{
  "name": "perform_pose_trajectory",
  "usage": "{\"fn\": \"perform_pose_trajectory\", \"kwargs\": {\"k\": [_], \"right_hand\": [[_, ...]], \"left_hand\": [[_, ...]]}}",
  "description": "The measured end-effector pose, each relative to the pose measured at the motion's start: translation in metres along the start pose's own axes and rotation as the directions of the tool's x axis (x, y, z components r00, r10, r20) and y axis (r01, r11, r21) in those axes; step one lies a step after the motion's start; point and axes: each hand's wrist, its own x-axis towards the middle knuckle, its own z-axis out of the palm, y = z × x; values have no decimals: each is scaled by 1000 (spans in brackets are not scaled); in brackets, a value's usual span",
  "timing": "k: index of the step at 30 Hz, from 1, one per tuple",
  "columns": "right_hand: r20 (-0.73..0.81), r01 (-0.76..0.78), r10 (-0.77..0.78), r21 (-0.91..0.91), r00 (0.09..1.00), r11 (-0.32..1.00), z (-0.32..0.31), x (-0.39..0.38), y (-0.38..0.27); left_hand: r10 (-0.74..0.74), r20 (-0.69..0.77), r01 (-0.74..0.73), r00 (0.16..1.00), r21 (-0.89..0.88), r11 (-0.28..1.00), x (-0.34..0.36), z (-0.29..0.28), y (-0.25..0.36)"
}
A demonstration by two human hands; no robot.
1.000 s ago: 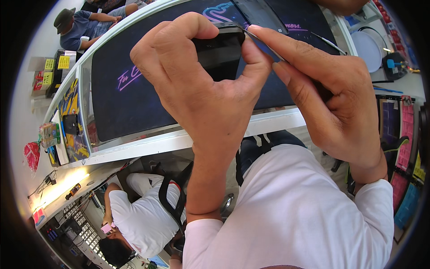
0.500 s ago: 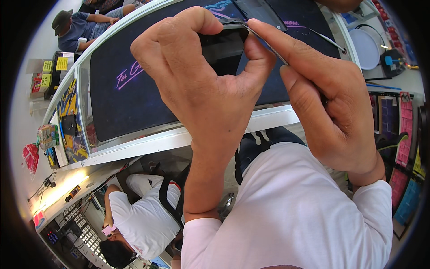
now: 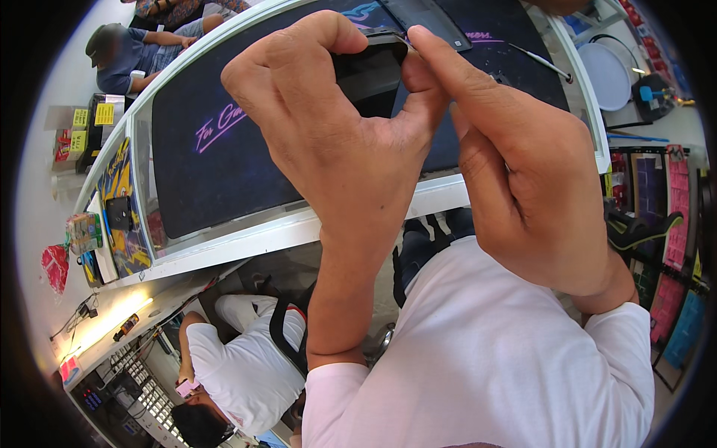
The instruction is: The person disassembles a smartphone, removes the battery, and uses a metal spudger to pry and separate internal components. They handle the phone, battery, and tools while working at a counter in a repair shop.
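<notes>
A phone [image 3: 373, 82] with a dark glossy screen is raised over the black desk mat [image 3: 202, 187], its upper edge turned away from me. My left hand [image 3: 336, 134] is closed around it, fingers on the far edge and thumb at the right side. At the phone's top right corner, my right hand [image 3: 530, 164] has its index fingertip against the edge and its thumb curled in below. It pinches a thin metal pry tool, now almost wholly hidden behind the fingers. Beyond the phone, a dark flat panel [image 3: 429, 22] lies on the mat.
A slim screwdriver [image 3: 541, 62] rests on the mat's right, near small dark bits [image 3: 497, 77]. Farther right is a round pale dish [image 3: 605, 75]. Another phone [image 3: 118, 214] lies at the left. A seated person in white [image 3: 239, 358] is lower left; another in a hat [image 3: 123, 60] is beyond the counter.
My right hand has shifted slightly left and turned, so the metal tool that showed between thumb and index finger is now mostly out of sight. My left hand keeps the phone nearly still.
</notes>
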Motion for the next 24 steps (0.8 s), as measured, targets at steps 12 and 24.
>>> {"fn": "perform_pose_trajectory", "kwargs": {"k": [12,24], "right_hand": [[123,52,-50,-13,991,999,-19,23,4],[202,91,-123,160,972,983,-37,38,9]], "left_hand": [[-102,91,94,991,92,991,4,-7,1],[-81,83,76,993,59,995,-1,-11,-4]]}}
